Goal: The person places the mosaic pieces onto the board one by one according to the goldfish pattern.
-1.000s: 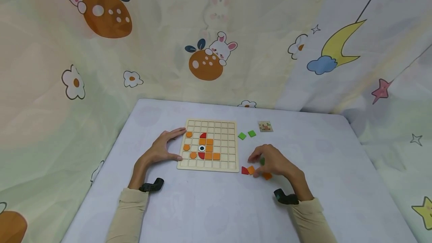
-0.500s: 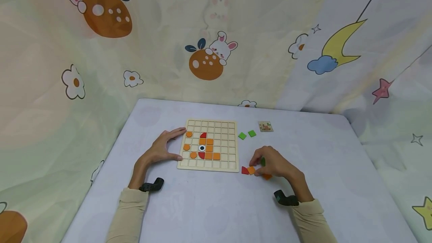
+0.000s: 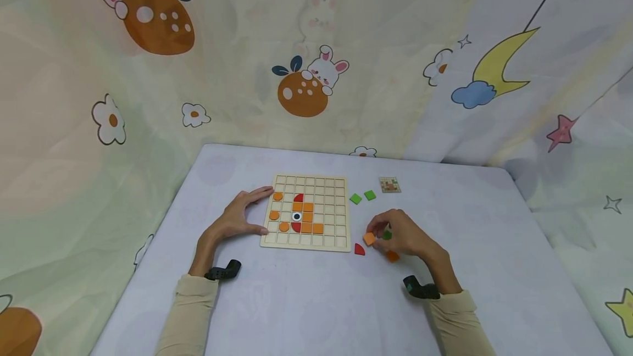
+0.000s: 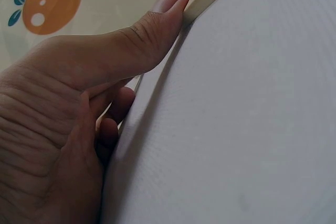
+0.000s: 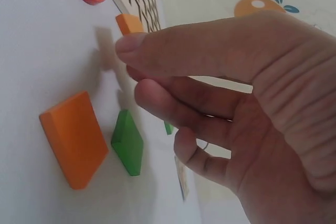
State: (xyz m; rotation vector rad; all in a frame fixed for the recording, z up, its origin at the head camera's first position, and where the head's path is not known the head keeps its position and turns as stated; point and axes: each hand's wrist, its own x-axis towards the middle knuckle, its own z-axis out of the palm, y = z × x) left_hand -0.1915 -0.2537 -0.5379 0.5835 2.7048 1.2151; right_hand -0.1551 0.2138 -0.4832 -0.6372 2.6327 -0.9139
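My right hand [image 3: 399,232] pinches an orange square tile [image 3: 368,239] between thumb and fingertips; in the right wrist view that tile [image 5: 129,23] juts past the thumb tip, over the table. Under and beside this hand lie another orange tile [image 5: 76,139] and a green tile [image 5: 128,142]. A red quarter-round tile [image 3: 359,249] lies left of it. With thumb and forefinger spread, my left hand [image 3: 236,216] touches the left edge of a wooden grid board [image 3: 323,242]. The board carries orange discs [image 3: 284,227], orange squares [image 3: 307,217], red quarter-rounds [image 3: 298,198] and an eye tile [image 3: 296,216].
Two green tiles [image 3: 355,199] lie just right of the board's upper part. A small patterned card [image 3: 390,184] sits behind them. The white-covered table [image 3: 316,301] backs onto a printed cloth [image 3: 237,87].
My right hand has closed on the orange square tile and lifted it away from the red quarter-round, slightly up in the head view. The left hand and board stay in place.
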